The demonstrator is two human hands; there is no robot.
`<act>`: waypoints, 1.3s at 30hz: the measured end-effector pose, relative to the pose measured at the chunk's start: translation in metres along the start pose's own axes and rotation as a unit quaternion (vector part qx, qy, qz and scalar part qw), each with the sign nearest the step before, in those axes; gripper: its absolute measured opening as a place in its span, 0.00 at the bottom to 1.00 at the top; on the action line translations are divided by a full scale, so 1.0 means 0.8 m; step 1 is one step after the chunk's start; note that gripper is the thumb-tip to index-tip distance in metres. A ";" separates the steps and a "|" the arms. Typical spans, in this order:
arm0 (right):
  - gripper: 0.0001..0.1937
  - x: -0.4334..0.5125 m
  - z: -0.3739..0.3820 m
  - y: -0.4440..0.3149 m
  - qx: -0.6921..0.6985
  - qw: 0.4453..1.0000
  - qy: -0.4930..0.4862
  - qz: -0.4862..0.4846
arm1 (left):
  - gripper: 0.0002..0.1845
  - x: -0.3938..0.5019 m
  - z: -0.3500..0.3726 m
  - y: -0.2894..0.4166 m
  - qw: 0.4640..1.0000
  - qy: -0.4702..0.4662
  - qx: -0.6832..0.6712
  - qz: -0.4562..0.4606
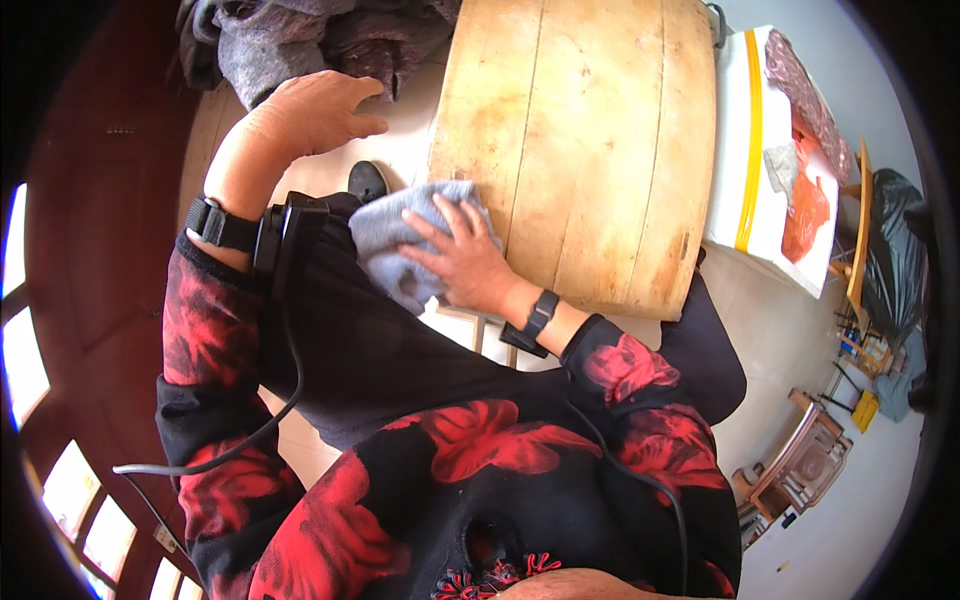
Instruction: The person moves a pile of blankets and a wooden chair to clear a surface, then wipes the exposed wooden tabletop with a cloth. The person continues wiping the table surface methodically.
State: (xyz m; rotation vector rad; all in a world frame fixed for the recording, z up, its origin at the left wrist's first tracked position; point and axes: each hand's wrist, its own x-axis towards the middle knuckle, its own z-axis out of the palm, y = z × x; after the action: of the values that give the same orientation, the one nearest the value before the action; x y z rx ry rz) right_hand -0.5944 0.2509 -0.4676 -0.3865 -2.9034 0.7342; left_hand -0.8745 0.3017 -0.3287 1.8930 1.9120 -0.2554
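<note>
A folded grey cloth (390, 232) lies over my thigh, against the near left corner of a worn wooden plank table (585, 165). My right hand (469, 259) rests flat on that cloth with its fingers spread. Further up and to the left, my left hand (322, 112) is in the air with thumb and fingers apart, nothing visible between them. Just beyond it is a heap of dark grey fabric (300, 37); whether the fingertips touch it I cannot tell.
Right of the table stands a white foam box (731, 150) with yellow tape, an orange-red plastic bag (810, 210) on it. Beyond are a black plastic bag (892, 255) and a carved wooden chair (799, 457). A dark red door (112, 225) is at left. A cable (296, 375) hangs from my left forearm.
</note>
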 end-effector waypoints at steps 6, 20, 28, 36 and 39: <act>0.34 -0.076 -0.011 0.005 -0.027 0.998 -0.024 -0.045 | 0.31 0.004 -0.012 0.008 1.000 -0.003 0.004 0.001; 0.37 -0.324 -0.104 0.185 -0.209 0.854 0.114 0.462 | 0.31 0.059 -0.003 0.037 0.999 0.001 0.002 0.049; 0.44 -0.220 -0.049 0.130 -0.090 0.877 0.184 0.435 | 0.29 0.079 -0.007 0.060 0.998 -0.047 -0.003 0.044; 0.43 -0.112 -0.044 0.099 -0.095 0.960 0.101 0.245 | 0.29 0.099 -0.002 0.084 0.996 -0.080 -0.001 0.036; 0.40 -0.125 -0.075 0.179 -0.146 0.909 0.094 0.378 | 0.29 0.099 -0.001 0.082 0.996 -0.075 -0.010 0.042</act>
State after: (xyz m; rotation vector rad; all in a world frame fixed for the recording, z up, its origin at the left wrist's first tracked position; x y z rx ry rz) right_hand -0.4564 0.3718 -0.4892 -1.5699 -2.6255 0.2825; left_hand -0.8081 0.3765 -0.3503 1.8793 1.7279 -0.3402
